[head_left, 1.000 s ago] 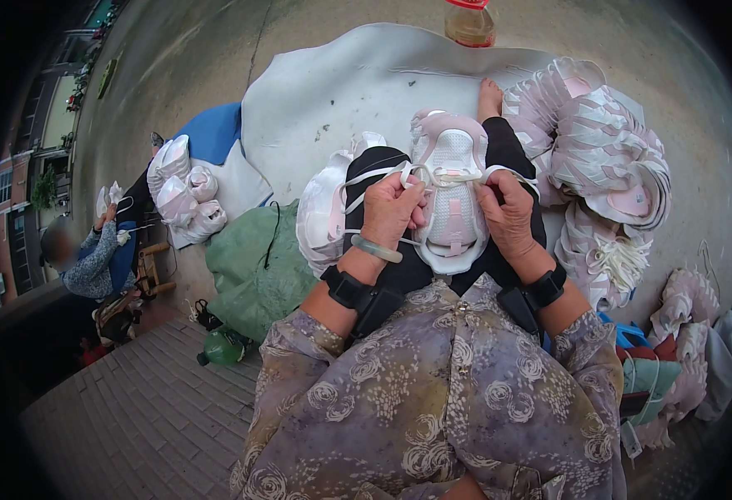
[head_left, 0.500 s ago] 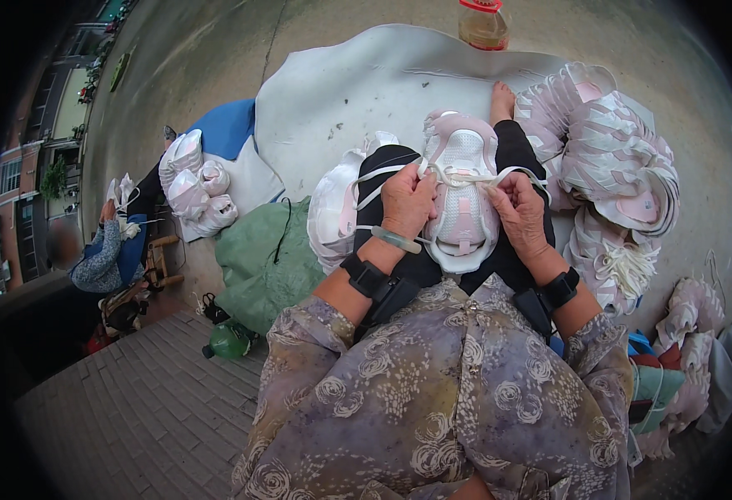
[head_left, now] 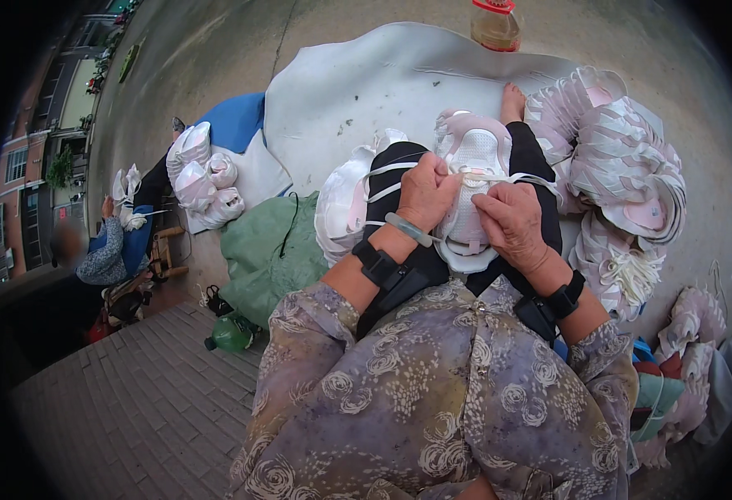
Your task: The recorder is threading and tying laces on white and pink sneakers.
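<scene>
Lap, centre: pale pink and white mesh shoe upper (head_left: 473, 187) resting on the black-trousered knees. Left hand (head_left: 424, 193), fingers pinched narrow on a white flat lace (head_left: 387, 170) at the upper's throat. Right hand (head_left: 512, 223), fingers closed on the same lace near the eyelets. Judgement: lacing partly done; loose lace trails at 9 o'clock. At 3 o'clock, heap of striped pink uppers (head_left: 620, 162). At 9 o'clock, green cloth sack (head_left: 270, 250). At 12 o'clock, amber plastic bottle (head_left: 494, 23).
</scene>
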### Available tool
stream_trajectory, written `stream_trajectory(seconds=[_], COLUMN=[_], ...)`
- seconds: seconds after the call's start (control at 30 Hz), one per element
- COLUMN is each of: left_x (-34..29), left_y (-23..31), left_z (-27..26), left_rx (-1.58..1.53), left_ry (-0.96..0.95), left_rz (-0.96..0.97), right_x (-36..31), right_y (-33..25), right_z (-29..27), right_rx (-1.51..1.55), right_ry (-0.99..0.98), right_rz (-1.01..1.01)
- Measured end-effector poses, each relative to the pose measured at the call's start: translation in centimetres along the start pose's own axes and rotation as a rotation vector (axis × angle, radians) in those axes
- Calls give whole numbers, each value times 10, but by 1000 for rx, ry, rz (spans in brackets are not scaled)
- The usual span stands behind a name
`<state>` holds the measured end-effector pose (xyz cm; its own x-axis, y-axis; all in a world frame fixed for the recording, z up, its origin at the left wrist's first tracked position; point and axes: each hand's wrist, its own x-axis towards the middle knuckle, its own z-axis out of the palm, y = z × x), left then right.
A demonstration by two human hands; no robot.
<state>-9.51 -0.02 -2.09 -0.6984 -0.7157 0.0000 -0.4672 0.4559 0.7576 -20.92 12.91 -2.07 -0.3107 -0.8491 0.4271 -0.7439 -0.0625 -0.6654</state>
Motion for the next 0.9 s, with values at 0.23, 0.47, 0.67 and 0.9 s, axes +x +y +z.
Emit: stream_trajectory(seconds=[0.23, 0.47, 0.67, 0.9], left_x=[-20, -26, -24, -24], left_y=[10, 20, 6, 3], left_z=[-8, -13, 6, 0], left_rx=[164, 315, 385, 277], left_ry=[-51, -196, 12, 8], left_rz=[413, 184, 233, 180], right_x=[6, 14, 19, 21], right_y=[-2, -5, -2, 1], right_z=[21, 27, 38, 42], right_rx=[-150, -299, -356, -339], right_ry=[-39, -52, -44, -47], right_rz=[5, 28, 10, 25])
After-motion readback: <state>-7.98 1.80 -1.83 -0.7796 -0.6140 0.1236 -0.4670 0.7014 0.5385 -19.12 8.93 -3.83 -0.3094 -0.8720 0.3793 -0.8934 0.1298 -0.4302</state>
